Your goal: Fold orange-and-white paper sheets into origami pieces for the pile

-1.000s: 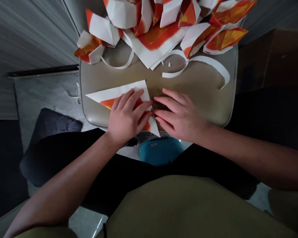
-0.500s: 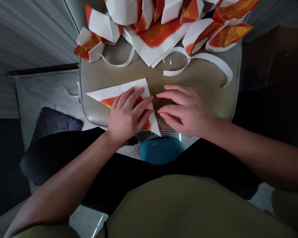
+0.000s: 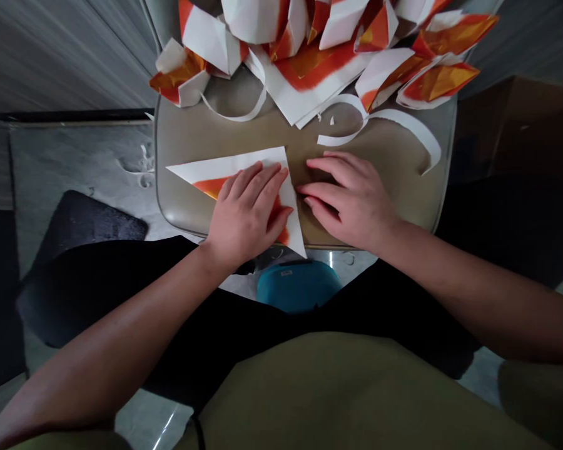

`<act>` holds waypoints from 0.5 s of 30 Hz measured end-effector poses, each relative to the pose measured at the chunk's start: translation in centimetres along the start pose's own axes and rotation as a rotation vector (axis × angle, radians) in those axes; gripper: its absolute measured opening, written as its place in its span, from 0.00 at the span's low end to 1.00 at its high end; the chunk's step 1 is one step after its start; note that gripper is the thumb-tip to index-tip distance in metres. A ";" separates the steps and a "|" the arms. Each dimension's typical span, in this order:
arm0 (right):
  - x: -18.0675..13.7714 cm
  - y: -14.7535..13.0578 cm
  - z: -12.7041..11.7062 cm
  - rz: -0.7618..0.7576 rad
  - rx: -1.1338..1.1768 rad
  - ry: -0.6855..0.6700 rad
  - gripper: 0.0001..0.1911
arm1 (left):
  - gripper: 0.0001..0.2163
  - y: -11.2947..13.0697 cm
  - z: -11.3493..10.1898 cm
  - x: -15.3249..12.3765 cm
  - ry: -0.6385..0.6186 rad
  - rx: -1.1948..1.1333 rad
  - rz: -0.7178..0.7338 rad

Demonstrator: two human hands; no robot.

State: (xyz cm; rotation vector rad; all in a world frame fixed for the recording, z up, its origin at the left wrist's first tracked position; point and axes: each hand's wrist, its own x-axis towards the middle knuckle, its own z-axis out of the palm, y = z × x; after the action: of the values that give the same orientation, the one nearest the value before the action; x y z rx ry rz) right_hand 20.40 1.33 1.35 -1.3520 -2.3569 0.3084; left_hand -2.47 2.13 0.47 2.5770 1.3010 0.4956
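Observation:
A sheet of white, orange and gold paper [image 3: 263,157], folded into a triangle, lies on the padded seat [image 3: 380,231]. My left hand [image 3: 251,209] rests flat on top of it with fingers stretched out, hiding its middle. One corner of the triangle points left and another hangs over the seat's front edge. Just right of the paper, my right hand [image 3: 351,197] has its fingers apart, fingertips low over the seat and close to the paper's right edge. Nothing shows in its fingers.
Behind the hands stand several folded paper pieces [image 3: 211,44] around a flat paper stack [image 3: 304,81]. Curled white paper strips [image 3: 410,125] lie in front of them. Below the seat is a blue object [image 3: 298,287]; paper scraps [image 3: 145,164] litter the floor at left.
My left hand's fingers have drawn closer together and lie flatter on the paper. My right hand has shifted slightly. The whole view has tilted a little.

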 end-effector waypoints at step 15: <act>0.7 -1.6 0.9 0.075 0.015 0.094 0.11 | 0.20 1.8 -0.2 -0.4 0.022 -0.014 -0.126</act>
State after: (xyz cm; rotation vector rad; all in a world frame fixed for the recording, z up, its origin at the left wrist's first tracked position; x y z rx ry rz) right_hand 18.47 1.14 1.27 -1.4184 -2.2272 0.2781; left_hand -1.43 0.78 1.15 2.4649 1.4509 0.5091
